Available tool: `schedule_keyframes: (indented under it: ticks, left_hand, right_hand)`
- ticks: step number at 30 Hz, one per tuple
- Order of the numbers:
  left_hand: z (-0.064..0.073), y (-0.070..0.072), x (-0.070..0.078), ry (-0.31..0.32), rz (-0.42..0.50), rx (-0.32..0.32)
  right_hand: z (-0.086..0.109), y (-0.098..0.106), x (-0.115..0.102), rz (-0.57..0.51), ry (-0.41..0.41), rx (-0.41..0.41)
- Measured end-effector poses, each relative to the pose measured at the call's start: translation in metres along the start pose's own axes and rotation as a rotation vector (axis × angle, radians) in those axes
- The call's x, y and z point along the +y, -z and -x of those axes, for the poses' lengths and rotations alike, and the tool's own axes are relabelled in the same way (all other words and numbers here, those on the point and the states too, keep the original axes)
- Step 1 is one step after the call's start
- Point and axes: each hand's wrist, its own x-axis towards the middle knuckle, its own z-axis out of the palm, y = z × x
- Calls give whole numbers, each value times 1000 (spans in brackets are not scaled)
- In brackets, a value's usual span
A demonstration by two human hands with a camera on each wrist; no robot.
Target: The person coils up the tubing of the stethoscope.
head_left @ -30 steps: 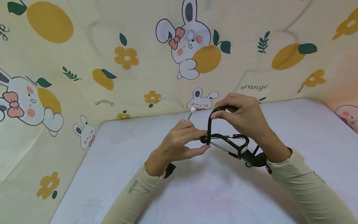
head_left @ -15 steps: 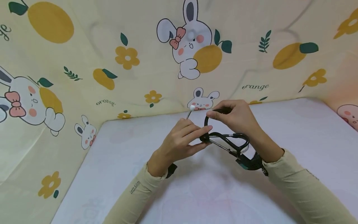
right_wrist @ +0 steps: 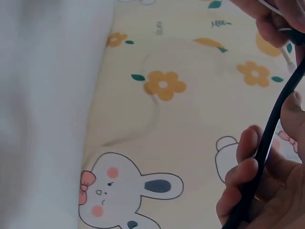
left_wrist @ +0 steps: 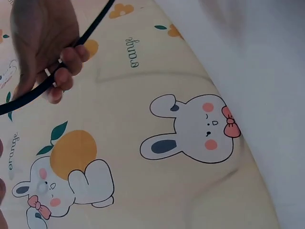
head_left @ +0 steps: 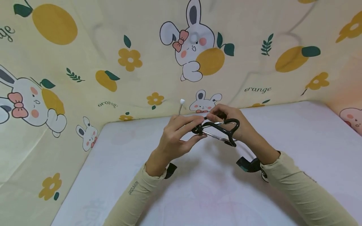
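Observation:
Held up over the white table is a stethoscope [head_left: 217, 126] with black tubing, metal ear tubes and a white ear tip [head_left: 182, 101]. My left hand [head_left: 176, 136] pinches the spot where tubing bunches around the metal tubes. From the other side, my right hand [head_left: 229, 112] grips a length of the black tube, its fingers curled close to the left fingertips. In the right wrist view, that tube [right_wrist: 274, 119] runs along the palm under bent fingers. The left wrist view also shows the tube [left_wrist: 97, 21] crossing the right hand's fingers. The chest piece is hidden.
A white tabletop [head_left: 118, 175] lies below both hands. Behind it rises a cream cloth [head_left: 158, 69] printed with rabbits, oranges and flowers. Dark straps [head_left: 249, 164] stick out at the wrists.
The right hand has come down and left toward the left hand, and the upright tube loop between them has shrunk into the bunch. The stethoscope has shifted left and upward.

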Motion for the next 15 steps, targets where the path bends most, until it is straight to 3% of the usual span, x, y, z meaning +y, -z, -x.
schedule_keyframes:
  ticks: [3,9,15]
  left_hand:
    - [0,2,-1,41,0,17]
    - [-2,4,-2,49,-26,42]
    - [-1,6,-3,93,-41,43]
  right_hand:
    - [2,-4,-2,-1,43,4]
    - [2,-14,-2,81,186,8]
    - [1,-28,1,60,80,-77]
